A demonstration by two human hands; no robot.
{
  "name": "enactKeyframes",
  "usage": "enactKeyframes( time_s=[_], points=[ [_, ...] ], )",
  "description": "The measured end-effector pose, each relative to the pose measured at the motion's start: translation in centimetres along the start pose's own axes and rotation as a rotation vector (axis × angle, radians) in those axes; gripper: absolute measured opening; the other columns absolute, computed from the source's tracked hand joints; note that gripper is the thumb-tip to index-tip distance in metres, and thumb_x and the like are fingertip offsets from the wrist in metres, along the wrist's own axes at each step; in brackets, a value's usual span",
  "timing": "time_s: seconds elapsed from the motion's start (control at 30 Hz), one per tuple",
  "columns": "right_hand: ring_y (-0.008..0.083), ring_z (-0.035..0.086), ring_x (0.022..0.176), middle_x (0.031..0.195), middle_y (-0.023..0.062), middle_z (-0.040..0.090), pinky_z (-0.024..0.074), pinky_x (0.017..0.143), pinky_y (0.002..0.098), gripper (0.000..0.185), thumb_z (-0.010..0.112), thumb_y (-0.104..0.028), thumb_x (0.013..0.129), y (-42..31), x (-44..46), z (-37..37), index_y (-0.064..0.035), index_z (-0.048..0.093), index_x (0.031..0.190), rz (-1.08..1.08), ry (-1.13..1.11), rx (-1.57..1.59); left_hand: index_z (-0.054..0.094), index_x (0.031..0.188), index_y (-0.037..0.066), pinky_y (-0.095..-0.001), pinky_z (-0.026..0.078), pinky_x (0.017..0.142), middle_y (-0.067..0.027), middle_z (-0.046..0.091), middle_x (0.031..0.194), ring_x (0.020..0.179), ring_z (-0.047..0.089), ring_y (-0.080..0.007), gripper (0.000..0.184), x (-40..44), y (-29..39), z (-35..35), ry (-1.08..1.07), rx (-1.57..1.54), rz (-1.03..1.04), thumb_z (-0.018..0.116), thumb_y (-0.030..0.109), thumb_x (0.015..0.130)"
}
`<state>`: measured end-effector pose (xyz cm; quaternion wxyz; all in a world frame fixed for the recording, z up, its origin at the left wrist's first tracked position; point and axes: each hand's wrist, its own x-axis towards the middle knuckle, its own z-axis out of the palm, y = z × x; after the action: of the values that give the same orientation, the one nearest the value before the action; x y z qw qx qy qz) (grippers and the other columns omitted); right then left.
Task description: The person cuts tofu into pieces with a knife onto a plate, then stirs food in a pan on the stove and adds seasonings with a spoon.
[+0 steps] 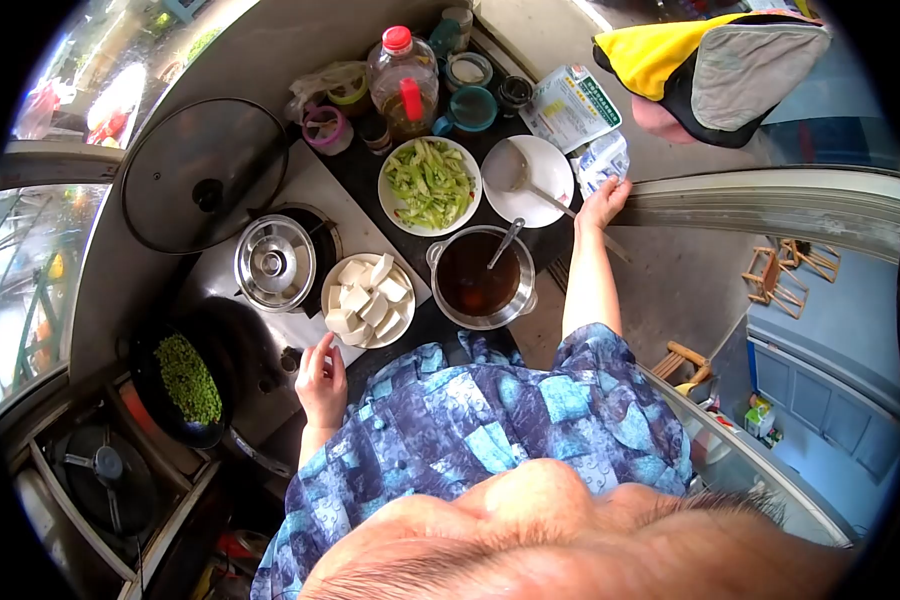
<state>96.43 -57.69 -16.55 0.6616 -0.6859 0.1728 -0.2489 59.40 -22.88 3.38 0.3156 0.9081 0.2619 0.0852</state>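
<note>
My right hand (602,204) is closed on the lower edge of a crumpled white and blue plastic packet (602,161), right of a white plate (556,172). A metal ladle (511,166) rests across that plate, its handle reaching toward my right wrist. My left hand (322,384) is empty, its fingers apart and slightly bent, just below a plate of white tofu blocks (372,300). Between my hands stands a clear bowl of dark brown liquid (478,272) with a spoon (506,243) in it. Behind it is a plate of sliced green vegetable (429,185).
At left, a wok of chopped greens (188,382) sits near a stove burner (106,468). A lidded steel pot (275,263) and a large glass lid (206,178) stand nearby. An oil jug (404,90), jars and a printed packet (570,108) line the back.
</note>
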Motion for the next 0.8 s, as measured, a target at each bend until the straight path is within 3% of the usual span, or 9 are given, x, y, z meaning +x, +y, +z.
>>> enactKeyframes(
  time_s=[0.1,0.2,0.3,0.37,0.4,0.47,0.57,0.73,0.8],
  points=[
    [0.0222,0.055,0.103,0.117,0.0153,0.055,0.0431,0.091,0.0330,0.029,0.045,-0.004,0.096,1.3,0.4,0.4,0.0011,0.043,0.124,0.166,0.049,-0.121,0.065,0.110,0.007,-0.0267,0.046,0.050,-0.0060,0.057,0.078,0.052,0.053,-0.0137,0.029,0.0,0.1,0.2,-0.002,-0.010,0.000,0.063,-0.002,0.083],
    [0.0261,0.054,0.109,0.124,0.0174,0.052,0.0418,0.096,0.0333,0.039,0.045,0.004,0.092,-0.5,-0.6,0.2,0.0019,0.039,0.130,0.130,0.144,-0.214,0.065,0.111,0.007,-0.0267,0.046,0.051,-0.0060,0.058,0.079,0.052,0.053,-0.0138,0.029,-0.3,0.2,0.0,-0.001,-0.018,-0.021,0.064,-0.002,0.083],
    [0.0349,0.052,0.111,0.122,0.0210,0.051,0.0387,0.099,0.0432,0.043,0.049,0.004,0.087,-6.9,-3.2,1.8,0.0042,0.040,0.129,-0.448,0.245,-0.493,0.065,0.111,0.007,-0.0267,0.047,0.051,-0.0060,0.057,0.079,0.052,0.053,-0.0138,0.029,-0.6,-0.5,-0.1,0.013,-0.024,-0.036,0.064,-0.002,0.083],
    [0.0300,0.055,0.103,0.110,0.0163,0.058,0.0423,0.091,0.0393,0.029,0.054,-0.003,0.088,-9.8,-4.0,4.2,0.0023,0.050,0.117,-0.650,-0.038,-0.456,0.065,0.110,0.006,-0.0270,0.046,0.051,-0.0060,0.057,0.078,0.052,0.053,-0.0141,0.029,-0.8,-0.6,-0.4,0.022,-0.019,-0.044,0.064,-0.001,0.083],
    [0.0272,0.058,0.097,0.104,0.0117,0.061,0.0448,0.087,0.0368,0.022,0.058,-0.004,0.087,-10.7,-4.5,6.5,-0.0016,0.057,0.109,-0.458,-0.274,-0.234,0.065,0.110,0.006,-0.0271,0.046,0.051,-0.0061,0.057,0.078,0.052,0.053,-0.0142,0.028,-0.8,-0.7,-0.5,0.029,-0.017,-0.045,0.064,-0.001,0.083],
    [0.0265,0.060,0.091,0.099,0.0091,0.064,0.0473,0.081,0.0342,0.019,0.063,-0.005,0.083,-11.0,-3.9,11.3,-0.0067,0.064,0.102,-0.528,-0.560,-0.325,0.065,0.110,0.006,-0.0273,0.046,0.051,-0.0062,0.057,0.079,0.052,0.053,-0.0143,0.028,-0.9,-0.8,-0.6,0.040,-0.019,-0.048,0.064,-0.001,0.083],
    [0.0263,0.059,0.094,0.091,0.0045,0.067,0.0447,0.081,0.0393,0.012,0.063,-0.012,0.081,-9.8,-2.5,18.0,-0.0152,0.071,0.089,-0.804,-0.598,-0.586,0.065,0.110,0.006,-0.0274,0.046,0.051,-0.0067,0.058,0.079,0.052,0.053,-0.0145,0.027,-1.1,-0.5,-1.0,0.067,-0.013,-0.065,0.064,-0.001,0.083],
    [0.0266,0.059,0.102,0.098,0.0056,0.068,0.0439,0.089,0.0438,0.021,0.057,-0.027,0.086,-7.9,-0.9,24.8,-0.0230,0.073,0.100,-0.796,-0.908,-1.189,0.065,0.110,0.006,-0.0274,0.046,0.051,-0.0074,0.058,0.079,0.052,0.054,-0.0150,0.027,-1.9,0.1,-1.3,0.123,0.001,-0.134,0.063,-0.001,0.084],
    [0.0271,0.059,0.105,0.102,0.0059,0.068,0.0439,0.091,0.0445,0.024,0.057,-0.034,0.087,-7.5,-0.5,26.0,-0.0260,0.073,0.102,-0.674,-0.949,-1.204,0.065,0.109,0.006,-0.0272,0.046,0.051,-0.0074,0.058,0.079,0.052,0.054,-0.0153,0.026,-2.5,0.2,-1.2,0.142,0.004,-0.171,0.062,-0.001,0.084]
  ],
)
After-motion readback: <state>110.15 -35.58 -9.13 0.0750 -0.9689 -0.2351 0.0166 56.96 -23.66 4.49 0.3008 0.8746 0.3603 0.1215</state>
